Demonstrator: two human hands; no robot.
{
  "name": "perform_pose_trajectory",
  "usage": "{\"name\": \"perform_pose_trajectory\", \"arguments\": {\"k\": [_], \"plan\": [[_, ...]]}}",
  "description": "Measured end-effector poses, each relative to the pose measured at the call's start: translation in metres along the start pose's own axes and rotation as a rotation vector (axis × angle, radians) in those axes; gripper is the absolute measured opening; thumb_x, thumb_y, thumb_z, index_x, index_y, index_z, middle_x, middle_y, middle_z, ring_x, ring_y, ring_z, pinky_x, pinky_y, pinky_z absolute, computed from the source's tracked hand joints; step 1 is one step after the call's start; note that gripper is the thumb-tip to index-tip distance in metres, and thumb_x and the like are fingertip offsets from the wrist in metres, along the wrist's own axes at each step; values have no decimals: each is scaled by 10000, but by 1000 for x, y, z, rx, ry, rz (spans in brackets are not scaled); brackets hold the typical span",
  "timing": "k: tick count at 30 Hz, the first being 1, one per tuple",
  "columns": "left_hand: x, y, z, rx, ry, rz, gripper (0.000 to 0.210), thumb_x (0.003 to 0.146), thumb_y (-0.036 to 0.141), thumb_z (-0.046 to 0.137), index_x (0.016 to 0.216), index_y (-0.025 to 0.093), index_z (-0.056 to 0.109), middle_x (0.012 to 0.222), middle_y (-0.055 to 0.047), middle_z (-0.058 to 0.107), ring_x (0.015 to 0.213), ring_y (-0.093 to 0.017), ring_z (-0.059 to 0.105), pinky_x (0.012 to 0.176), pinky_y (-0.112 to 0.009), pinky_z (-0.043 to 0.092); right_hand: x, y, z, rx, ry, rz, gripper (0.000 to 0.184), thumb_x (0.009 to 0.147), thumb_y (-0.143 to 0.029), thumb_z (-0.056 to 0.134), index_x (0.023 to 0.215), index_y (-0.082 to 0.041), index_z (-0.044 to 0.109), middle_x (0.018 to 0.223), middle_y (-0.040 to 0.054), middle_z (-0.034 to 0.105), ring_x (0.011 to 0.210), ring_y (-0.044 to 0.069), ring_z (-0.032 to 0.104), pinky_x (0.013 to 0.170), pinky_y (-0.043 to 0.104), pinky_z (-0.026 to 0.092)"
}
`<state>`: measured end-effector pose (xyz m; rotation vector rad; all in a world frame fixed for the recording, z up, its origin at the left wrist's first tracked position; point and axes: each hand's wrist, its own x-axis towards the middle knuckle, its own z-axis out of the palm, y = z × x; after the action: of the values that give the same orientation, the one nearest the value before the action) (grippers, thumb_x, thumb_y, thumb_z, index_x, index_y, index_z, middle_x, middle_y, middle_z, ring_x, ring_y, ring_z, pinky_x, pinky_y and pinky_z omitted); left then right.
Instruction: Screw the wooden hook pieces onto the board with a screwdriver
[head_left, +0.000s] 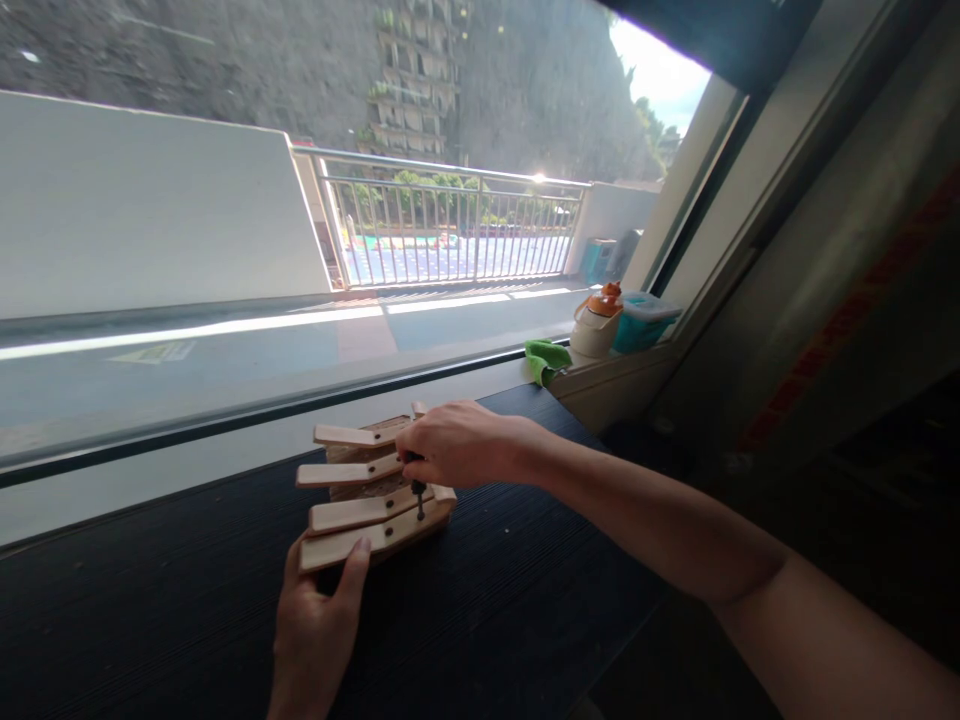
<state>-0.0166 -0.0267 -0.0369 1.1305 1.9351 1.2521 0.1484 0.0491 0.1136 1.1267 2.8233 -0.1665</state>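
On the dark table lies a wooden piece with several pale, bent slats [349, 516] set side by side across a rougher brown board [352, 490]. Dark screw heads or holes dot the slats. My left hand [319, 610] grips the near end of the closest slat, thumb on top and fingers curled beneath. My right hand [442, 440] is closed round a dark screwdriver [418, 488], its handle mostly hidden by the fingers. The screwdriver stands nearly upright, and its tip meets the closest slat near that slat's far end.
A dark wood-grain table [510, 590] runs along a window. On the sill at the right are a green cloth [546, 360], a white bottle with an orange lid [596, 325] and a teal tub [643, 322]. Beyond the glass stands a metal railing [457, 230].
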Motion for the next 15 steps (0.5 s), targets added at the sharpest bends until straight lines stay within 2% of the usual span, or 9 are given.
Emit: {"name": "perform_pose_trajectory", "arguments": {"k": [7,12,15], "plan": [[1,-2,0,-11,2,10,599,586,595,580,1023,187,553,999,-88,636,965,-272,605,926,-398,427,0,2,4,-61,22,98,295,889,-335,441,952,-152,664,929,133,697,880,240,639,673,297,412],[2,-3,1,-16,-9,22,609,594,611,583,1034,191,558,1000,-88,640,976,-282,602,936,-425,416,-4,0,-4,-15,-1,-67,241,811,-277,527,999,-225,668,953,68,695,843,209,628,603,268,352],[1,-3,1,-26,-8,17,602,593,600,589,1036,193,558,977,-81,647,966,-277,608,927,-416,425,-5,-2,-7,20,-48,-93,241,806,-206,511,974,-234,681,939,46,698,833,192,616,571,265,311]]}}
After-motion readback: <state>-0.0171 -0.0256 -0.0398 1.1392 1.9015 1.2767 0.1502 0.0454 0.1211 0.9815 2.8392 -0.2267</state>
